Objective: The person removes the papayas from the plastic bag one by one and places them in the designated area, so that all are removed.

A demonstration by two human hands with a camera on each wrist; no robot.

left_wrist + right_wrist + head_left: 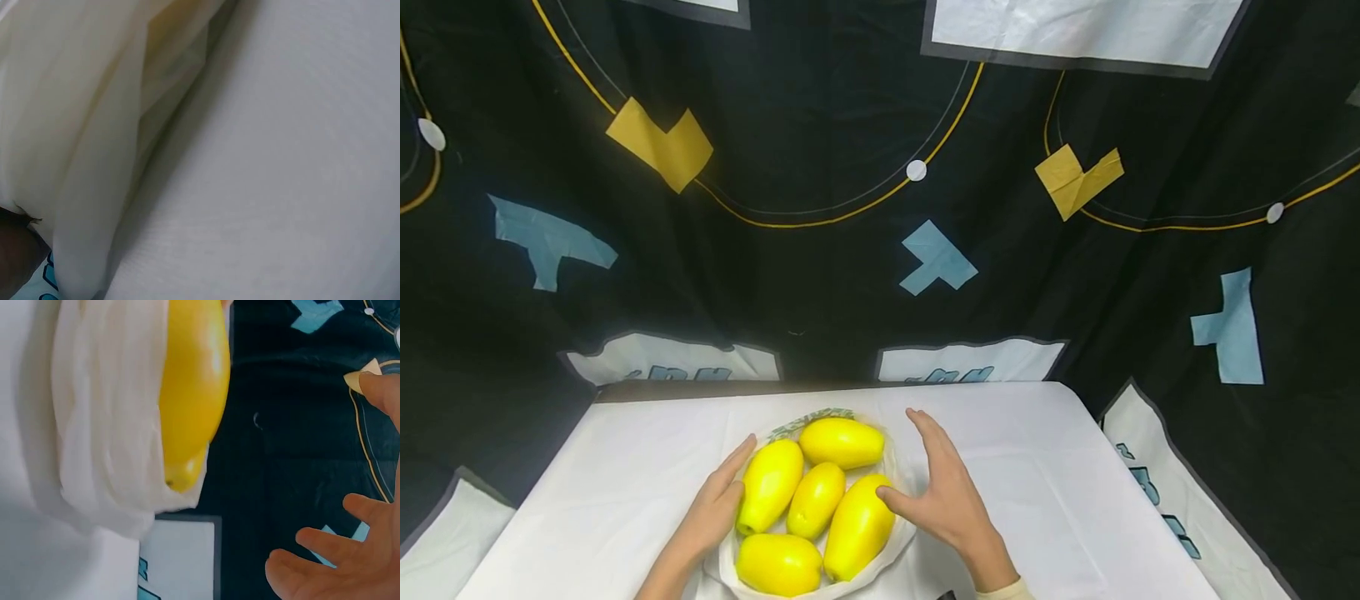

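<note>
Five yellow fruits (pixel 816 500) lie in a white bag (pixel 895 550) on the white-covered bench (pixel 1045 467).
The left hand (pixel 718 504) is along the left side of the bag, its fingers nearly straight; whether it touches the bag, I cannot tell. The right hand (pixel 943 496) is near the right side, its fingers spread and its thumb well apart from them, with nothing in its hold.
</note>
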